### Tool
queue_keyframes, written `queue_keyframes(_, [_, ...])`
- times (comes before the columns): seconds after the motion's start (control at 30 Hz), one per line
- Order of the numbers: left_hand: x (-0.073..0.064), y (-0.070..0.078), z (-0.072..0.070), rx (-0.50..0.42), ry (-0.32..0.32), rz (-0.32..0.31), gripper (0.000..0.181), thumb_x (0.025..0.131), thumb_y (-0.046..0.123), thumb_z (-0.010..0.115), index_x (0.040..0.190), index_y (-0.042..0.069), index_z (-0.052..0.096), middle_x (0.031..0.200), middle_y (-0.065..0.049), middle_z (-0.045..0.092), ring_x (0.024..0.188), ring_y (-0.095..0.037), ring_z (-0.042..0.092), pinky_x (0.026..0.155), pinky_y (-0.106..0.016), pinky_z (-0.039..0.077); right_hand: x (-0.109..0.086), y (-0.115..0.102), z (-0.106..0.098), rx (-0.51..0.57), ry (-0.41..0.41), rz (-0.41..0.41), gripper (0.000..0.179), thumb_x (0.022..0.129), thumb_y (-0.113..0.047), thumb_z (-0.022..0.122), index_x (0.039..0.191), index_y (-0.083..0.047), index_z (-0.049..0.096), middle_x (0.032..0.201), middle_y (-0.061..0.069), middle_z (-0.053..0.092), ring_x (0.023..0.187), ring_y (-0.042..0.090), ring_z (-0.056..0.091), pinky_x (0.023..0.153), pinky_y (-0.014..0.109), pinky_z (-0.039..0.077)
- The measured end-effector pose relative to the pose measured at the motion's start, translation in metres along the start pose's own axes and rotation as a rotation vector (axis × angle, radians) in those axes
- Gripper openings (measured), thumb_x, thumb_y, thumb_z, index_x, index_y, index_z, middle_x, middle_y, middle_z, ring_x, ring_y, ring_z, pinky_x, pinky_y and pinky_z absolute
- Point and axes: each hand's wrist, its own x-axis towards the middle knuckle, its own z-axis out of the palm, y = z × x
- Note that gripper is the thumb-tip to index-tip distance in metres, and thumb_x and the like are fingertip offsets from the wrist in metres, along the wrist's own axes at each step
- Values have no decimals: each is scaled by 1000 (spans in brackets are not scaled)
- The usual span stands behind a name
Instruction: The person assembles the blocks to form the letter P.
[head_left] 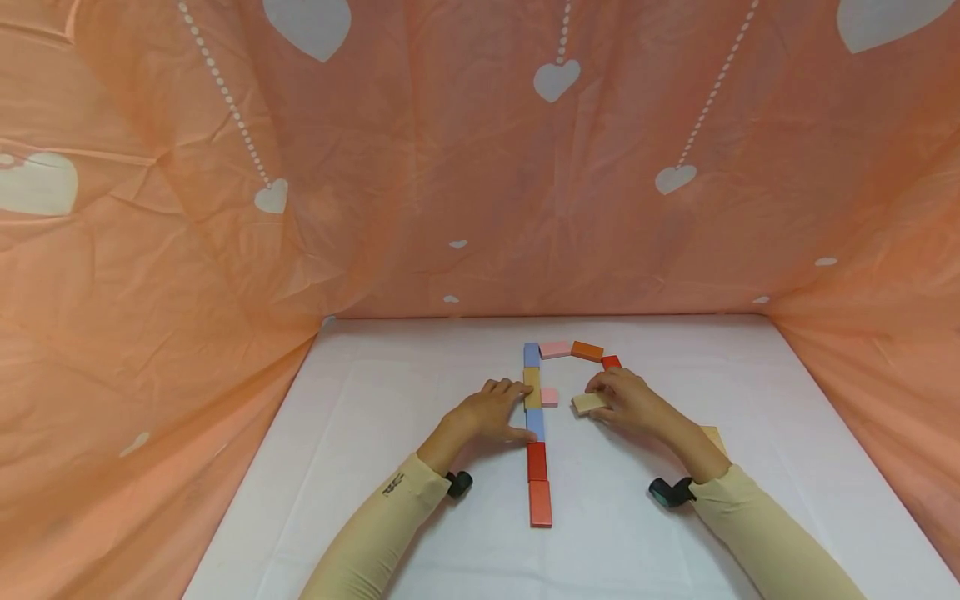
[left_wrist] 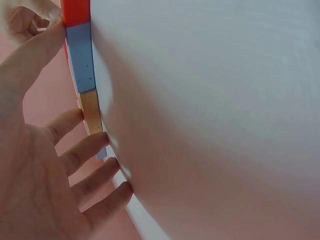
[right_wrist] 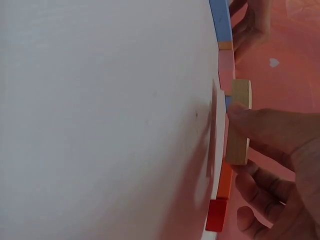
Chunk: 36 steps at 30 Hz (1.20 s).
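Note:
A straight column of blocks runs toward the person: a blue block (head_left: 532,355), a tan block (head_left: 533,400), another blue block (head_left: 535,423) and two red blocks (head_left: 540,504). My left hand (head_left: 487,413) rests along its left side, fingertips at the tan block and thumb near the lower blue block. Between thumb and fingers my right hand (head_left: 636,406) pinches a pale wooden block (right_wrist: 239,145), held just above the table. A small pink block (head_left: 550,397) touches the column's right side, left of the held block.
From the column's top a pink block (head_left: 556,350), an orange block (head_left: 587,351) and a red block (head_left: 611,362) curve rightward. Another wooden block (head_left: 712,435) lies partly hidden by the right forearm. An orange curtain (head_left: 480,167) hangs behind the white table (head_left: 390,367).

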Motion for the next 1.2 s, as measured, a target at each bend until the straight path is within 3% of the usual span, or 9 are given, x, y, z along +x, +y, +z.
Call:
queue_keyframes(0.83, [4, -1, 3, 11, 2, -12, 89, 92, 63, 77, 163, 21, 42, 163, -7, 46, 147, -29, 44, 117, -47, 47, 22, -15, 13, -93, 16, 70, 25, 86, -14, 89, 105, -9, 73, 95, 3, 64, 88, 21, 54, 82, 42, 46])
queue_keyframes(1.2, [3, -1, 2, 7, 2, -15, 90, 92, 63, 77, 163, 21, 42, 164, -7, 46, 147, -29, 44, 117, -48, 47, 25, -18, 17, -76, 1, 99, 25, 86, -12, 89, 105, -9, 73, 95, 3, 63, 89, 22, 54, 78, 37, 46])
